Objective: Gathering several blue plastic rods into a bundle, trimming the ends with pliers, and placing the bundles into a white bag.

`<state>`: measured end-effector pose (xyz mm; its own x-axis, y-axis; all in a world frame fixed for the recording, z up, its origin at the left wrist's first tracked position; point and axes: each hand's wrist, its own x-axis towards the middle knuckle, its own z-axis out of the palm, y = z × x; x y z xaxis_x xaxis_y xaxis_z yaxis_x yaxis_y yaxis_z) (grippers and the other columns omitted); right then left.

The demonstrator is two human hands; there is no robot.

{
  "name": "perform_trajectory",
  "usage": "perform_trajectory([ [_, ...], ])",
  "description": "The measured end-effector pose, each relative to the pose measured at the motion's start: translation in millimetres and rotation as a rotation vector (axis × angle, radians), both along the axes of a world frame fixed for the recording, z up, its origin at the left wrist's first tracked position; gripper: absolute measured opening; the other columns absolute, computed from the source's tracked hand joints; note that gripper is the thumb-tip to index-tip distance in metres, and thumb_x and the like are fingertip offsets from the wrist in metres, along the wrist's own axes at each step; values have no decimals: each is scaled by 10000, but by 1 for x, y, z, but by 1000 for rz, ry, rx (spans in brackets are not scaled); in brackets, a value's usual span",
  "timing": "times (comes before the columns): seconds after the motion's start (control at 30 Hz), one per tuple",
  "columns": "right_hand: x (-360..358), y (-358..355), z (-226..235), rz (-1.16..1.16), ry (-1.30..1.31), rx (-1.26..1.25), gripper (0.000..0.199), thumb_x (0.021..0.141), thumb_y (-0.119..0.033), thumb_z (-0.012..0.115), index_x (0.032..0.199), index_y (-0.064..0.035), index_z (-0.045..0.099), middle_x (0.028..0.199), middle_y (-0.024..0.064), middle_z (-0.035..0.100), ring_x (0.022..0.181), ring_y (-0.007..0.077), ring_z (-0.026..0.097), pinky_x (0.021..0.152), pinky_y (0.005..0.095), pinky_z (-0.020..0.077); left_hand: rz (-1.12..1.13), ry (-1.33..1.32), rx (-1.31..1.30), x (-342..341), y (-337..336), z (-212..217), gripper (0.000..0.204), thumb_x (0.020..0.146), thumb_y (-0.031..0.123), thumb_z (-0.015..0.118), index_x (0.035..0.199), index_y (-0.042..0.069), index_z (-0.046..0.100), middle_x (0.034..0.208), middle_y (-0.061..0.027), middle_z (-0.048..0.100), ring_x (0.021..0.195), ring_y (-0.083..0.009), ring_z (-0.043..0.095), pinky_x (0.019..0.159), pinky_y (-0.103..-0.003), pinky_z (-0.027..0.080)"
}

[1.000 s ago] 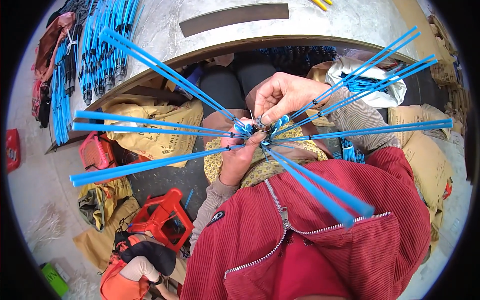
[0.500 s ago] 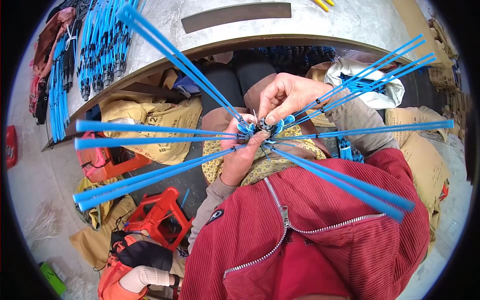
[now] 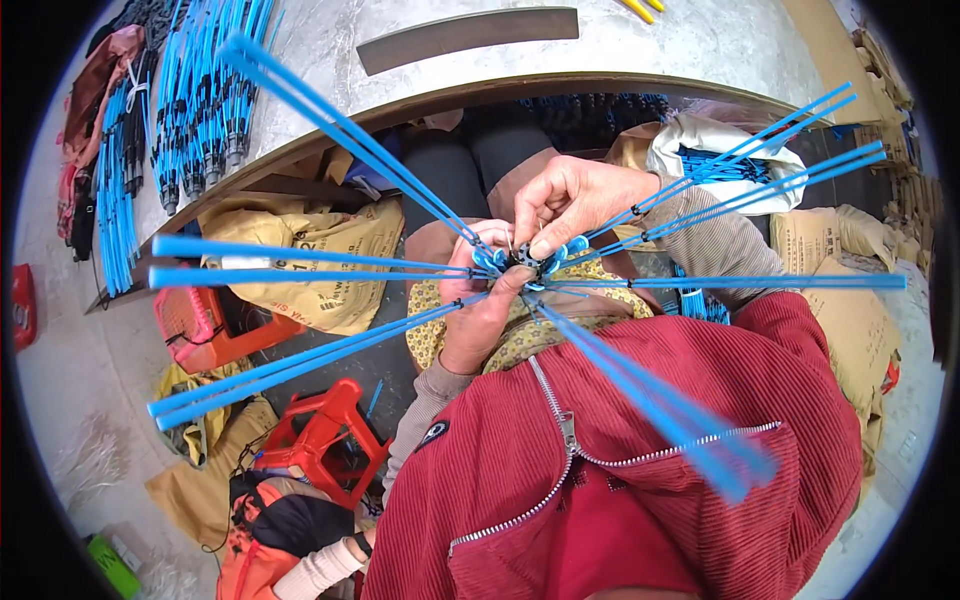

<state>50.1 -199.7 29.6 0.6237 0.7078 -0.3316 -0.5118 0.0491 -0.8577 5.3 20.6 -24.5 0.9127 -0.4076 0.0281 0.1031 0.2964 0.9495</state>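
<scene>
Both hands (image 3: 520,270) pinching blue-ribbed hub (image 3: 522,262)

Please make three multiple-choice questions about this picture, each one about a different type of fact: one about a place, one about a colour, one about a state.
1. Where is the dark hub that the rods meet in?
A. Between the left hand and right hand, in front of the chest
B. On the grey table
C. On the floor by the red stool

2. What colour are the long rods?
A. Yellow
B. Blue
C. White

3. How do the rods stand at the hub?
A. Tied in one tight bundle
B. Fanned out in all directions
C. Lying flat on the table

Answers:
1. A, both hands pinch the hub with their fingers.
2. B, every rod fanning from the hub is bright blue.
3. B, the rods spread like spokes to the left, right, up and down.
</scene>
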Motion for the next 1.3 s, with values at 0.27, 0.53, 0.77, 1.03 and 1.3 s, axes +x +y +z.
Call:
perform_trajectory([
  [0.27, 10, 3, -8, -74, -37, -169, 205, 820, -96, 815, 803, -23, 623, 739, -21, 629, 692, 48, 598, 621, 211, 473, -30, 83, 5, 8, 5, 8, 339, 840, 54, 753, 1151, -14, 636, 1144, -75, 575, 1037, -163, 565, 932, -308, 454],
  [0.53, 9, 1, -15, -141, -106, 2, 231, 865, -177, 784, 830, -17, 622, 711, -18, 621, 637, 38, 569, 554, 207, 430, -18, 105, -17, 16, 5, 19, 293, 872, 64, 726, 1138, -27, 643, 1104, -87, 621, 1000, -158, 601, 886, -297, 489],
  [0.77, 6, 12, 0, -227, -487, -226, 278, 892, -231, 743, 825, -22, 573, 726, -33, 511, 704, 52, 473, 596, 254, 392, -7, 231, -34, 16, 10, 15, 293, 903, 49, 698, 1174, -18, 607, 995, -69, 670, 880, -138, 651, 798, -266, 523],
  [1.03, 5, 28, -27, -377, -404, -213, 183, 928, -218, 696, 912, -51, 622, 759, -36, 579, 752, 45, 538, 688, 252, 465, 42, 228, -45, 14, 16, 2, 277, 918, 74, 690, 1166, -6, 595, 978, -66, 677, 854, -132, 649, 780, -264, 524],
  [1.3, -43, 41, -28, -843, -579, -315, 134, 917, -117, 683, 966, -11, 618, 840, 27, 634, 779, 97, 603, 702, 272, 504, 181, 195, -52, 11, 18, -4, 249, 933, 105, 686, 1142, -4, 605, 1063, -93, 682, 906, -132, 634, 793, -269, 517],
])
